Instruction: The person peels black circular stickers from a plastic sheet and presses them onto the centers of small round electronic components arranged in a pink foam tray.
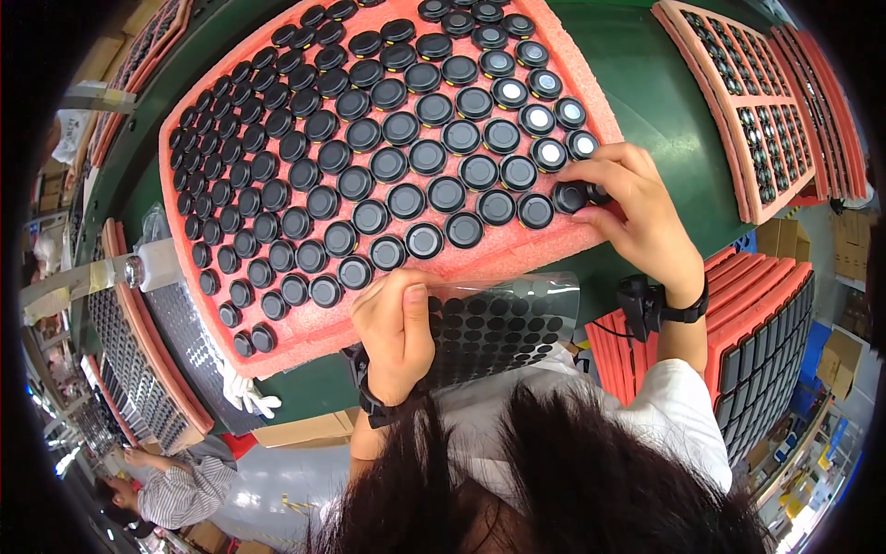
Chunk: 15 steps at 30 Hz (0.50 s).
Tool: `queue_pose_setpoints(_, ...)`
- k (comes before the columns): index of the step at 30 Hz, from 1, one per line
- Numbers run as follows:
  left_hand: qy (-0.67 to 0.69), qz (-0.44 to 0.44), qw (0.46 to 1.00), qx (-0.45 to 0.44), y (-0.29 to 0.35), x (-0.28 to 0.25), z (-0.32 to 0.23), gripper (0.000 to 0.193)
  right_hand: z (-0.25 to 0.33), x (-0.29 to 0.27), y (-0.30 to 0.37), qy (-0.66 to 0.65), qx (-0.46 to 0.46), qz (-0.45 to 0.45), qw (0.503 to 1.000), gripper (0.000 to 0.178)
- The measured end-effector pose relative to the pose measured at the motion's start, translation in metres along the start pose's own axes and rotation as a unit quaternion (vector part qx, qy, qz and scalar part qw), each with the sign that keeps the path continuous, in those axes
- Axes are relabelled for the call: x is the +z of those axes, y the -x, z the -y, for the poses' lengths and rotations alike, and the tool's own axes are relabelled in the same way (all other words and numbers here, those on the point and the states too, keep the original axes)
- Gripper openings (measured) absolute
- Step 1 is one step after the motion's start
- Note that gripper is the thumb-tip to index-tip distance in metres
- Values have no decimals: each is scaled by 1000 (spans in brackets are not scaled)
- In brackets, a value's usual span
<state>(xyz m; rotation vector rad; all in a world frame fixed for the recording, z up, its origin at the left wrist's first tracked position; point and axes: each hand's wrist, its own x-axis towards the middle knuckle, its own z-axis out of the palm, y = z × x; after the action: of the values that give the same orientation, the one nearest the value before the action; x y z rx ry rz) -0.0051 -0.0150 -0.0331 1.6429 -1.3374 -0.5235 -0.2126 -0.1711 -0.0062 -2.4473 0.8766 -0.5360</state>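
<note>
A large pink foam tray (503, 257) lies before me, bearing rows of round black parts (406, 201) with flat discs on top. My left hand (397, 323) is closed at the tray's front edge, gripping a clear sheet of round black stickers (498, 323) that hangs toward me. At the tray's right edge, the thumb and fingers of my right hand (637, 208) close on a round black part (569, 197). My fingers partly cover that part. Several parts just beyond it show pale, shiny tops (550, 154).
The tray rests on a green table (618, 55). Another pink tray of parts (738, 102) stands at the far right, and stacked pink trays (738, 323) are at the near right. White gloves (245, 392) lie left. A person in a striped shirt (185, 489) is at the lower left.
</note>
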Motion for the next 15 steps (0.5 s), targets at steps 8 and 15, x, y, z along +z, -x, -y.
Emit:
queue_pose_setpoints(8,-1,-4,1000,0,0,2,-1,30,4,2,2,-22,18,-13,1000,41)
queue_pose_setpoints(15,5,3,1000,-29,-1,-2,-7,19,-2,5,3,-3,-30,-39,999,33)
